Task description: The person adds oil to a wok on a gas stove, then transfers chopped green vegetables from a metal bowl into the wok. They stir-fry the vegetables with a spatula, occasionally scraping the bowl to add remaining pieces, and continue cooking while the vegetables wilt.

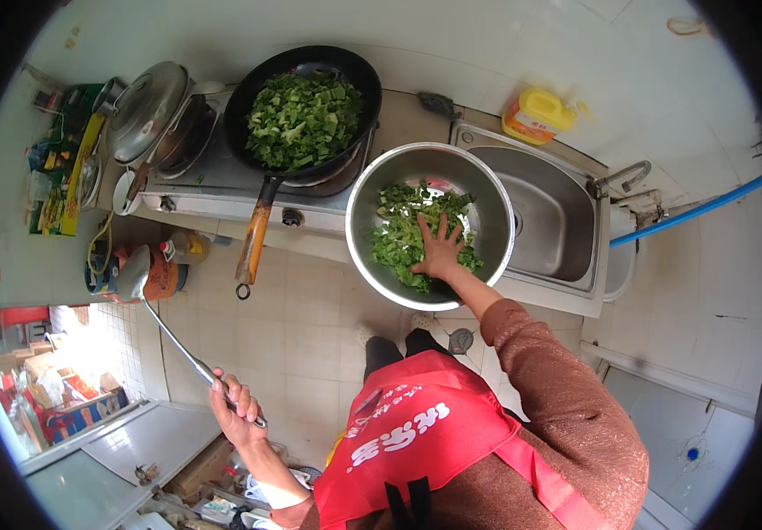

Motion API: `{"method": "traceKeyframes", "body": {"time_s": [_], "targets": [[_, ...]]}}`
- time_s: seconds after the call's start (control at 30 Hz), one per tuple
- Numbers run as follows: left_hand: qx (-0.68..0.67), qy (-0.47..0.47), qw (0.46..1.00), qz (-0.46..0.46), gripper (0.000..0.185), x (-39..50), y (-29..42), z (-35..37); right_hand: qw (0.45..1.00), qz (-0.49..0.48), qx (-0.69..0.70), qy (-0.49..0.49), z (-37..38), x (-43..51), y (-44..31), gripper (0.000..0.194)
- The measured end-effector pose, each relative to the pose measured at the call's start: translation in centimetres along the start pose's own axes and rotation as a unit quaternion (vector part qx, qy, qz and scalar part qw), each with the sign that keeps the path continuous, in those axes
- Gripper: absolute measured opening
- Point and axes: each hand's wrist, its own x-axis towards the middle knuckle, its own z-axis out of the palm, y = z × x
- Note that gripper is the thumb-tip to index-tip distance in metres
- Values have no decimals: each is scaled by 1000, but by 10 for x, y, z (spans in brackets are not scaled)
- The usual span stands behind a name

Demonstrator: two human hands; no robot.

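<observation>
My left hand (238,405) grips the handle of a long metal wok spatula or ladle (175,341), its head raised toward the upper left. Inside a large stainless steel basin (497,199), my right hand (442,252) lies with spread fingers on chopped leafy greens (397,228). Bare metal shows through among these greens. A black wok (238,126) on the stove holds a heap of chopped greens (304,119). Its worn wooden handle (258,232) points toward me, left of the basin.
A stainless steel sink (546,218) with a faucet (626,175) adjoins the basin. Behind it stands a yellow jug (536,116). A lidded pot (149,112) occupies the gas stove's (205,175) left side. An oil bottle (187,248) and a gas cylinder (162,275) stand below. A blue hose (692,209) runs right.
</observation>
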Motion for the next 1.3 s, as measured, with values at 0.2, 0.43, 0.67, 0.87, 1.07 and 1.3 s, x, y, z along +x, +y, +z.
{"method": "traceKeyframes", "body": {"time_s": [0.2,0.43,0.67,0.87,1.07,1.3], "targets": [[1,14,1000,-3,23,-8,5,0,977,-117,29,176,-18,31,20,61],[14,38,998,43,23,-21,22,-26,947,-112,208,219,-53,41,29,62],[0,62,996,65,20,-26,26,-50,866,-304,318,235,-200,49,-79,39],[8,81,995,63,19,-30,32,-58,849,-305,304,306,-258,95,-215,52],[35,89,993,64,20,-35,38,-53,952,-260,61,148,-234,139,-261,75],[81,97,990,65,16,-31,33,-39,866,-380,248,209,-251,106,-166,30]]}}
